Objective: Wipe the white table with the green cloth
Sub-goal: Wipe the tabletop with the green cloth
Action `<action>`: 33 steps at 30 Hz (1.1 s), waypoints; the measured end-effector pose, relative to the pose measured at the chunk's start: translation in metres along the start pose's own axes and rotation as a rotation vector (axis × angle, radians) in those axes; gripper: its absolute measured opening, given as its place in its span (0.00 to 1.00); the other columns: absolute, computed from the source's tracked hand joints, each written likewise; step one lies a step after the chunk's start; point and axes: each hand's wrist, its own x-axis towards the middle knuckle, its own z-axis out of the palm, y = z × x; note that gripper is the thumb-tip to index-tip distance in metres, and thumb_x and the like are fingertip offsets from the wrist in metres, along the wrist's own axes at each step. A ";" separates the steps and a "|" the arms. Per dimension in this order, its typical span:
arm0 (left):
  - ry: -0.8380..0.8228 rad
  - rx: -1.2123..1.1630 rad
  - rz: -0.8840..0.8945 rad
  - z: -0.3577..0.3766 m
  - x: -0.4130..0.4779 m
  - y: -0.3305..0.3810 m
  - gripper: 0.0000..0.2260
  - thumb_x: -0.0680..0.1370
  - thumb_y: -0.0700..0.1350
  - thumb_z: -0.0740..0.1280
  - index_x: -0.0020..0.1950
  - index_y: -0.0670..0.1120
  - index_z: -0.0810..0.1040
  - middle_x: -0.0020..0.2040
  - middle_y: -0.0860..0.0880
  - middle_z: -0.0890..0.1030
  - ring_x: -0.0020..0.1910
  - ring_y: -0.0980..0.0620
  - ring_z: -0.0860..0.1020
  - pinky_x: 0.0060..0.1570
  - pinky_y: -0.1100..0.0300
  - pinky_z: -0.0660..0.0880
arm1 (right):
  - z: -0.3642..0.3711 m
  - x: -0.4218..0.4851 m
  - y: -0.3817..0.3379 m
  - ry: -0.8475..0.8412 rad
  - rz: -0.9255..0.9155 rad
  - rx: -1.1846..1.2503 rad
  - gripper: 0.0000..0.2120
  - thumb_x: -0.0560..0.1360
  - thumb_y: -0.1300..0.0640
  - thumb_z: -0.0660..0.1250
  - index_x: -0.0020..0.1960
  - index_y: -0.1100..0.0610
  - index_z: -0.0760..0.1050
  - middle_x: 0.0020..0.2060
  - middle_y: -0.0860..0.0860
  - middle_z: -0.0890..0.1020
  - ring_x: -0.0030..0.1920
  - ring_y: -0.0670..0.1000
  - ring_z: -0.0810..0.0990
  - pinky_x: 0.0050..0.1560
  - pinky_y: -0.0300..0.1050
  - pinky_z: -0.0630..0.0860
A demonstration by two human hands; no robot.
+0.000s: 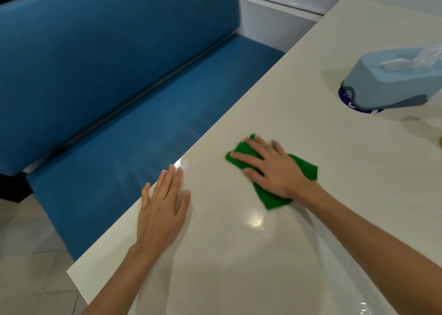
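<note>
Cloth, green (303, 169): pressed flat under spread right hand (270, 169) on white table (311, 51). Left hand (162, 207): flat, empty, bracing at seven o'clock. Risk: strokes toward two o'clock could shove tissue box (387, 78).

We press our R hand (272, 169) flat on the green cloth (305, 170), w/ fingers (244, 158) straight & spread out. The cloth lies on the white table (311, 80), near its left edge. Bits of cloth stick out past the fingers & by the wrist. Our L hand (162, 209) rests flat on the table too, right at the edge. It's near the cloth but not touching it. The table top shines btw our arms. A light blue tissue box (382, 82) sits on the table, well apart from the cloth. A blue seat (119, 147) runs beside the table. The floor (28, 255) has pale tiles.
</note>
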 end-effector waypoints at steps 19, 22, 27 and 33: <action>0.013 0.000 -0.025 0.003 0.000 -0.004 0.30 0.80 0.60 0.43 0.79 0.47 0.52 0.79 0.52 0.51 0.76 0.60 0.46 0.74 0.55 0.44 | 0.018 0.004 -0.068 0.000 -0.127 -0.009 0.23 0.80 0.39 0.41 0.75 0.35 0.50 0.78 0.50 0.51 0.77 0.53 0.45 0.74 0.55 0.43; 0.027 0.002 -0.030 0.004 0.000 -0.003 0.30 0.80 0.60 0.44 0.79 0.46 0.54 0.79 0.51 0.53 0.76 0.58 0.47 0.74 0.54 0.44 | 0.004 0.011 -0.021 0.003 -0.024 0.002 0.25 0.78 0.37 0.39 0.74 0.34 0.50 0.78 0.50 0.52 0.77 0.52 0.47 0.73 0.56 0.45; 0.024 0.012 -0.032 0.003 0.000 -0.001 0.29 0.81 0.59 0.45 0.79 0.46 0.53 0.79 0.52 0.52 0.77 0.58 0.47 0.75 0.54 0.43 | -0.001 0.077 -0.006 0.030 0.317 0.008 0.23 0.81 0.40 0.43 0.75 0.35 0.46 0.78 0.53 0.49 0.77 0.56 0.43 0.73 0.60 0.42; 0.016 -0.001 -0.038 0.003 0.000 -0.003 0.30 0.80 0.60 0.45 0.79 0.47 0.53 0.79 0.53 0.52 0.76 0.60 0.47 0.74 0.55 0.44 | 0.014 0.093 -0.089 0.045 0.225 0.014 0.23 0.81 0.42 0.44 0.76 0.37 0.49 0.78 0.56 0.49 0.77 0.59 0.44 0.73 0.62 0.42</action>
